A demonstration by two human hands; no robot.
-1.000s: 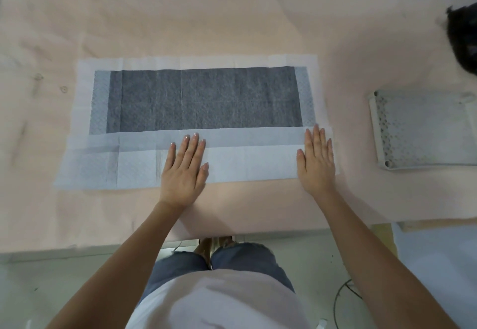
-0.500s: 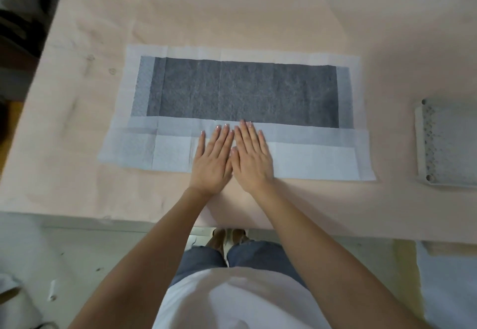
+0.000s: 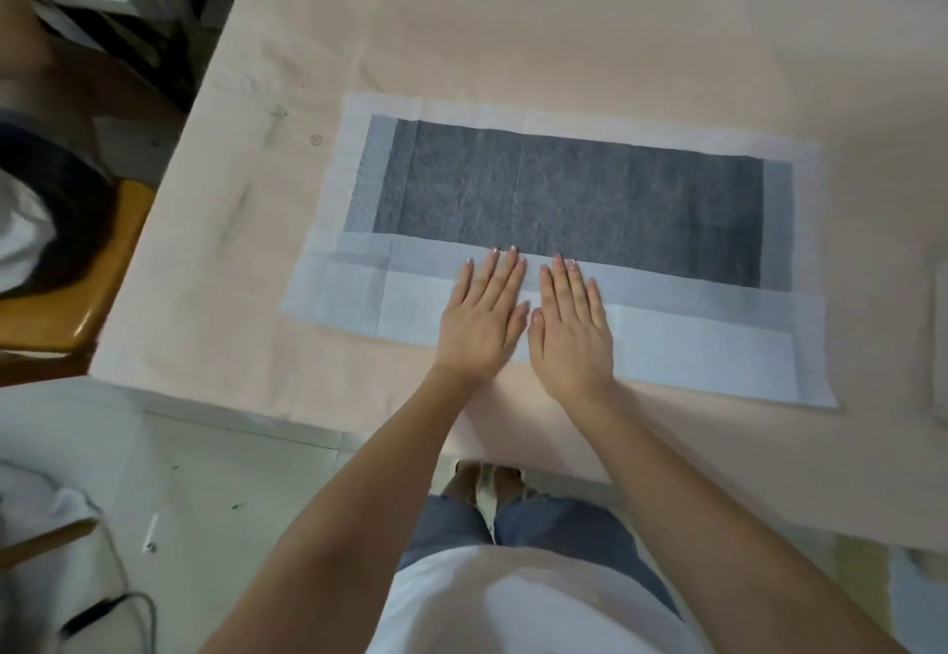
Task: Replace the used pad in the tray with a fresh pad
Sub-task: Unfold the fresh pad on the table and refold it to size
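A pad (image 3: pixel 574 197) with a dark grey centre and a white border lies flat on the table; its near long edge is folded up over itself as a pale strip. My left hand (image 3: pixel 485 320) and my right hand (image 3: pixel 569 325) rest side by side, palms down and fingers spread, on the middle of that folded strip. Neither hand grips anything. Only a faint edge of the tray (image 3: pixel 939 304) shows at the far right border of the view.
The table (image 3: pixel 513 27) is covered with a pale pink cloth and its near edge runs just below my wrists. A wooden stool (image 3: pixel 61 294) stands to the left of the table. Cables lie on the floor at lower left.
My right hand slid left along the folded strip from the pad's right end until it lay beside my left hand. My view has swung left, so the tray has slipped almost out of sight.
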